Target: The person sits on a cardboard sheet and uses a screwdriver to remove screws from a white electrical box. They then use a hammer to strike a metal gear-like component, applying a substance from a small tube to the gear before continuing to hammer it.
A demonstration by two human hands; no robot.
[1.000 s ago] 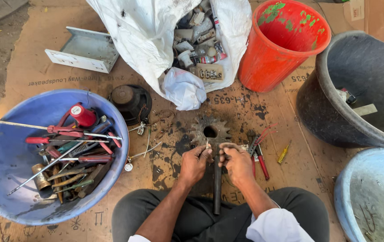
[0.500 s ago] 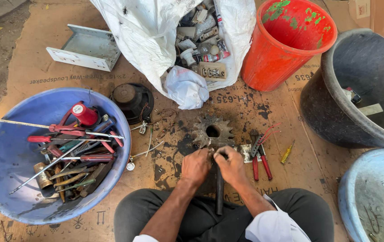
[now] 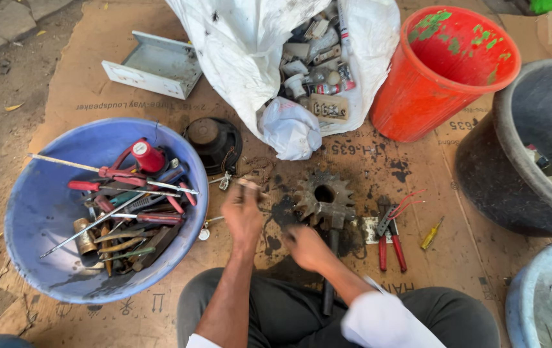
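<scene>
1. Since the earlier frames, the left hand (image 3: 242,216) is no longer pressing at the toothed wheel beside the other hand; it is lifting up and leftward toward the tool bowl, blurred with motion, while the right hand (image 3: 308,248) is sliding back toward the person's lap.
2. The big white woven plastic sack (image 3: 250,58) is lying open at the far middle, spilling small scrap parts, probably so that they can be picked through.
3. The dark grey round tub (image 3: 514,167) and the orange-red plastic bucket (image 3: 430,96) are standing at the right, seemingly placed within arm's reach for sorting.
4. The wide blue plastic bowl (image 3: 38,212) is sitting at the near left, holding red-handled tools and rusty rods close to the left arm.
5. The rusty dark toothed metal gear wheel (image 3: 323,195) is lying flat on the stained brown cardboard sheet (image 3: 83,84), just in front of the knees, with its dark metal shaft (image 3: 331,270) running back between the legs.
6. The right hand is hovering over that shaft near the wheel; its grip is too blurred to judge.
7. The left hand is looking partly open, fingers loosely spread, apparently holding nothing, though blur is leaving this uncertain.
8. The red-handled pliers (image 3: 389,241) and small yellow screwdriver (image 3: 432,233) are lying just right of the wheel.
</scene>
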